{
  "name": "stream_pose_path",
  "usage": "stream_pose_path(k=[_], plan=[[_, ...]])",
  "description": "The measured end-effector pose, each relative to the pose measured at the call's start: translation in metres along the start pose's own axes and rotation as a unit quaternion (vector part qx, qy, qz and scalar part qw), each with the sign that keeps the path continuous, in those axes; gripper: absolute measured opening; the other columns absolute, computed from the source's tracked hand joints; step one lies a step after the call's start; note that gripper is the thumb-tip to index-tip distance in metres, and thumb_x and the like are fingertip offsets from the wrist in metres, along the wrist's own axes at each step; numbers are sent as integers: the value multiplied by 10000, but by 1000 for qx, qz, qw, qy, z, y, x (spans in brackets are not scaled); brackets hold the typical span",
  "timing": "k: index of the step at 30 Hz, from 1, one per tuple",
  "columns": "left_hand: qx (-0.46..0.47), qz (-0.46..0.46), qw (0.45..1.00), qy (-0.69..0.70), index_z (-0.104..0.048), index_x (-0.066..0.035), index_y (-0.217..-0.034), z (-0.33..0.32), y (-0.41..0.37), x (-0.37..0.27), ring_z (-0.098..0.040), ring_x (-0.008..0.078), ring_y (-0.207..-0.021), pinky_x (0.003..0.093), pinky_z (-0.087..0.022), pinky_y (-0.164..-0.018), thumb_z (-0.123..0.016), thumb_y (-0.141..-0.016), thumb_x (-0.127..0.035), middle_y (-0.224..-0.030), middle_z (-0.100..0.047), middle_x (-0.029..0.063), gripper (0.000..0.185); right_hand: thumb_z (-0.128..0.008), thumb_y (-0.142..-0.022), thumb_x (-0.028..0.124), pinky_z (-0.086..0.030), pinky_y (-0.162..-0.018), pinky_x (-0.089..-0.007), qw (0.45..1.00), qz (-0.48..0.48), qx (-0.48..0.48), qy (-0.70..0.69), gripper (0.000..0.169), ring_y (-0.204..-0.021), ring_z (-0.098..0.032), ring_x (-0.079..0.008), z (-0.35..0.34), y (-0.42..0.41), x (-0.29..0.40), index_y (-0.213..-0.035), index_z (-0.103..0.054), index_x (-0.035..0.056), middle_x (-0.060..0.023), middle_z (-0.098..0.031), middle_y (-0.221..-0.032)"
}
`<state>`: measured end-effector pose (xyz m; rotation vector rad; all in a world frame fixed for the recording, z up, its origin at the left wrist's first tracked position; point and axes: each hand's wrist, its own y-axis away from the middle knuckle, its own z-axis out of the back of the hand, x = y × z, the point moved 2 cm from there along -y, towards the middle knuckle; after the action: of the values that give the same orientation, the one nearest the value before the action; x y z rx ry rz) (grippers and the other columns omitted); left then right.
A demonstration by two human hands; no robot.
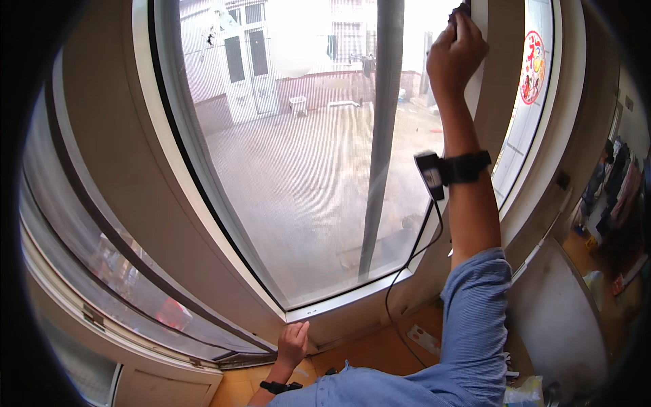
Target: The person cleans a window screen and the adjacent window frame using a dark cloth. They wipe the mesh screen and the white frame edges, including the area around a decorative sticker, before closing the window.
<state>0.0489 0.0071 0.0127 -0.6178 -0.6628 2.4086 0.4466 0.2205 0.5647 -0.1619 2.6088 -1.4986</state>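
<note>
My right hand (pixel 457 51) is raised to the upper right part of a framed glass window (pixel 305 178), its fingers closed on a dark cloth-like item (pixel 460 11) by the frame. A black strap (pixel 465 167) with a small boxed device (pixel 430 175) and a cable goes round that forearm. Low down, my left hand (pixel 293 343) is beside the bottom left corner of the window frame, with fingers bent and close together; nothing shows in it. A black band (pixel 280 387) circles the left wrist.
Beyond the glass lies a yard with a white stool (pixel 298 105). A second glazed panel (pixel 152 290) stands at the left. To the right are a round red sticker (pixel 532 67) on glass, a pale curved panel (pixel 554 305) and hanging clothes (pixel 620 178). The cable (pixel 389 305) hangs before the sill.
</note>
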Motion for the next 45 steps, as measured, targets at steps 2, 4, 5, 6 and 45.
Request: stream_pose_path(k=[2,4,5,6,45], plan=[[-7,-7,1000,-4,-663,-15,-1165,2,-2,-1,-626,298,-941,411,-524,-818,-671,-819,-26,-1025,-639,112,346,-610,-907,46,-463,-901,-432,998,33,-18,-52,283,-982,-597,-302,-10,-32,16,-1178,-688,55,-125,-691,-1079],[-3,11,1000,-21,-663,-14,-1166,13,6,6,-626,298,-941,409,-526,-815,-671,-814,-23,-1022,-640,114,352,-516,-894,-97,-477,-885,-408,956,22,-52,-287,444,-979,-584,-308,-23,-38,144,-1321,-590,-3,-157,-655,-1056],[-2,15,1000,-25,-663,-14,-1166,16,6,6,-627,298,-941,408,-528,-814,-671,-812,-22,-1020,-640,116,355,-519,-891,-94,-478,-875,-409,920,11,-8,-392,454,-968,-574,-296,-11,-36,183,-1330,-589,-2,-147,-649,-1047],[-7,16,999,-27,-663,-15,-1166,18,5,6,-627,297,-941,406,-528,-819,-669,-807,-16,-1016,-642,117,359,-534,-877,-86,-479,-897,-403,909,-12,137,-393,405,-1016,-571,-302,10,-34,212,-1265,-628,-11,-132,-647,-1073],[47,-54,996,45,-664,-17,-1158,-46,-45,-9,-632,299,-877,412,-520,-777,-650,-814,-43,-989,-660,124,346,-587,-872,53,-452,-922,-416,940,205,166,216,297,-1052,-574,-285,-10,-71,-18,-1147,-679,-12,-145,-646,-1101]])
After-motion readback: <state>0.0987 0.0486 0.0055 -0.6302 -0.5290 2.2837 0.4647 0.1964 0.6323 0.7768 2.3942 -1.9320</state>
